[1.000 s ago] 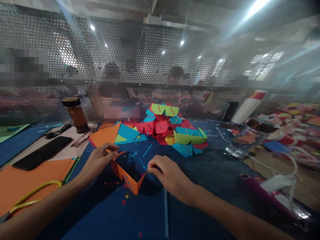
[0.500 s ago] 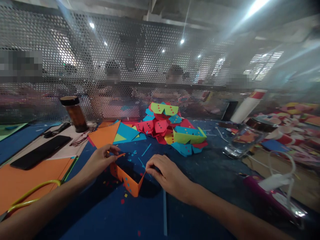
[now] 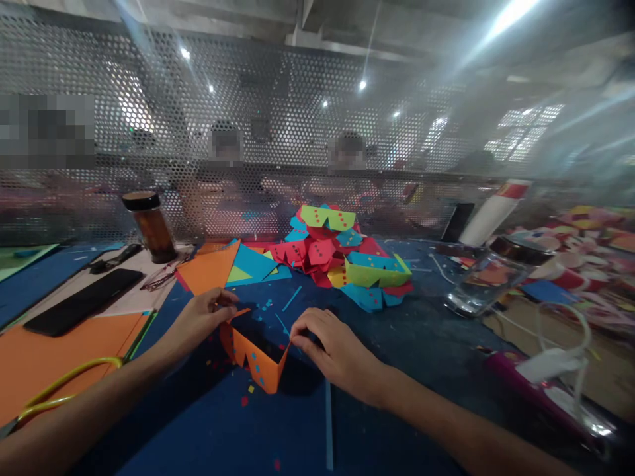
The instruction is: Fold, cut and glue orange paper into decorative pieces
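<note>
An orange paper mask point(image 3: 260, 363), shaped like eyeglasses with blue dots and a notch at the nose, stands folded over the blue table point(image 3: 198, 430). My left hand point(image 3: 212, 309) pinches one of its side strips near the end. The other side strip is pinched between thumb and fingers of my right hand point(image 3: 325, 344). Paper scraps in several colours lie about the mask, along with a long blue strip point(image 3: 329, 423). Behind it rises a heap of finished-looking paper masks point(image 3: 320, 254) in red, green, blue and yellow.
At left lie yellow-handled scissors point(image 3: 64, 387), a black phone point(image 3: 84, 301), orange sheets point(image 3: 69, 344) and a brown-filled jar point(image 3: 153, 228). Folded coloured paper point(image 3: 211, 268) sits behind my left hand. To the right are a glass jar point(image 3: 491, 277) and a purple device point(image 3: 540, 390). A perforated screen point(image 3: 278, 119) stands behind.
Both hands keep their pinch on the orange paper mask with almost no movement. The whole view has shifted very slightly.
</note>
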Demonstrator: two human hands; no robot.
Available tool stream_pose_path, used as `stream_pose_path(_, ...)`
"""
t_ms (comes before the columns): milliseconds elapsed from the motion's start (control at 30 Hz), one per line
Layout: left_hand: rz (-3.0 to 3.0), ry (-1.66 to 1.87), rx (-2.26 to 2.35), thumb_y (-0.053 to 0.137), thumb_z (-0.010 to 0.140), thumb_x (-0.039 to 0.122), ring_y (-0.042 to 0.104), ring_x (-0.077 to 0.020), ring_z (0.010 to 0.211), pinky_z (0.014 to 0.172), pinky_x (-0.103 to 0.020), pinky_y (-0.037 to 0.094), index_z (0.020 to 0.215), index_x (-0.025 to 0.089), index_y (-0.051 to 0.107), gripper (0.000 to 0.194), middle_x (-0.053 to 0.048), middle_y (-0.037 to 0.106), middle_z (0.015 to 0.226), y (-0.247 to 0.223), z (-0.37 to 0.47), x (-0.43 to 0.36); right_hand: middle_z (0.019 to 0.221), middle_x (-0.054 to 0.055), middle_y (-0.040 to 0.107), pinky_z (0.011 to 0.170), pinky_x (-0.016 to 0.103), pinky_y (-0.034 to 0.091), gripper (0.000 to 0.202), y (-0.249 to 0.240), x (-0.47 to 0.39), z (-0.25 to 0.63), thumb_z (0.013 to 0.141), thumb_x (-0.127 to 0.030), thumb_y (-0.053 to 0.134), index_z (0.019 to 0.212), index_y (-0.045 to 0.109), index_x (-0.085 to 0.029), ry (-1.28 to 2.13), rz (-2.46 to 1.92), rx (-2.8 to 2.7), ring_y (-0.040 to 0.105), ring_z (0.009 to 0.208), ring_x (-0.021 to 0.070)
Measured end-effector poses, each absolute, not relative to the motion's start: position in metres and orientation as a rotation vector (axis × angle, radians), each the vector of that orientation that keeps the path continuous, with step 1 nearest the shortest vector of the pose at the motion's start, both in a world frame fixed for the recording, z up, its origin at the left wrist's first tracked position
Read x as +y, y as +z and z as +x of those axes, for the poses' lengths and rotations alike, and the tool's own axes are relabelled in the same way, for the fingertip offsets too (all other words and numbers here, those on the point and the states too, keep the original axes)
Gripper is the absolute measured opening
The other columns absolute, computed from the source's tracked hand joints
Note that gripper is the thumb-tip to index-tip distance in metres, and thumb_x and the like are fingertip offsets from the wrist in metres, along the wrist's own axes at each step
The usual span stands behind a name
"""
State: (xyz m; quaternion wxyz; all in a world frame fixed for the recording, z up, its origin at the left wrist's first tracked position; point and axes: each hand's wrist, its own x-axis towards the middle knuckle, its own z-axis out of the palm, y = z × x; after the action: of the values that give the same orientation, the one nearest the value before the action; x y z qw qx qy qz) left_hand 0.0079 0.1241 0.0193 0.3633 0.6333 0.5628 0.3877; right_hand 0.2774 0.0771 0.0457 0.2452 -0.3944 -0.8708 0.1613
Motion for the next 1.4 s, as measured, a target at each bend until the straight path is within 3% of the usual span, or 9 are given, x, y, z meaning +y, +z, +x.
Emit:
stream_pose_path(267,1.610,0.981,1.427,0.064,0.067,0.039,0.064,-0.0224,0.078,0.066,-0.031,0.047,0.087,0.018,0.068,0.029,-0.008,0.071,0.089,0.017,0.008,0.124,0.093,0.001,0.063,0.087,0.035,0.037,0.009,0.044,0.078,0.278,0.099,-0.021,0.053,0.090,0.056,-0.020,0.483,-1.061,-2.355,0.058,0.087,0.0162)
stream_pose_path(533,1.562,0.969,1.389,0.059,0.067,0.033,0.061,-0.0159,0.062,0.056,-0.028,0.046,0.094,0.017,0.065,0.032,-0.007,0.070,0.095,0.015,0.012,0.119,0.092,0.001,0.064,0.086,0.036,0.039,0.013,0.046,0.076,0.277,0.100,-0.025,0.051,0.090,0.058,-0.021,0.516,-1.026,-2.318,0.058,0.087,0.0162)
stream_pose_path(733,1.549,0.978,1.362,0.056,0.067,0.029,0.059,-0.0155,0.063,0.057,-0.027,0.044,0.096,0.018,0.065,0.032,-0.003,0.068,0.085,0.019,0.015,0.112,0.088,0.001,0.064,0.079,0.033,0.041,0.014,0.050,0.078,0.277,0.099,-0.024,0.052,0.087,0.058,-0.020,0.525,-1.001,-2.267,0.058,0.083,0.0159)
stream_pose_path(1100,1.571,0.984,1.278,0.058,0.070,0.031,0.058,-0.0163,0.060,0.054,-0.025,0.041,0.097,0.018,0.063,0.030,0.003,0.060,0.065,0.026,0.024,0.101,0.101,0.004,0.068,0.089,0.034,0.044,0.007,0.065,0.107,0.248,0.093,-0.021,0.062,0.099,0.066,-0.020,0.397,-1.031,-2.369,0.060,0.098,0.0188)
stream_pose_path(1267,1.615,0.990,1.244,0.057,0.076,0.031,0.059,-0.0159,0.067,0.061,-0.026,0.043,0.097,0.019,0.063,0.025,-0.001,0.066,0.080,0.023,0.025,0.099,0.109,0.006,0.069,0.095,0.036,0.043,0.015,0.056,0.115,0.233,0.095,-0.023,0.060,0.107,0.068,-0.020,0.404,-1.046,-2.407,0.060,0.105,0.0192)
stream_pose_path(1400,1.648,0.982,1.238,0.058,0.077,0.032,0.060,-0.0172,0.072,0.065,-0.027,0.043,0.098,0.020,0.064,0.025,-0.002,0.067,0.084,0.025,0.028,0.095,0.105,0.003,0.070,0.093,0.037,0.042,0.012,0.050,0.113,0.233,0.096,-0.026,0.060,0.103,0.069,-0.023,0.391,-1.002,-2.411,0.061,0.103,0.0188)
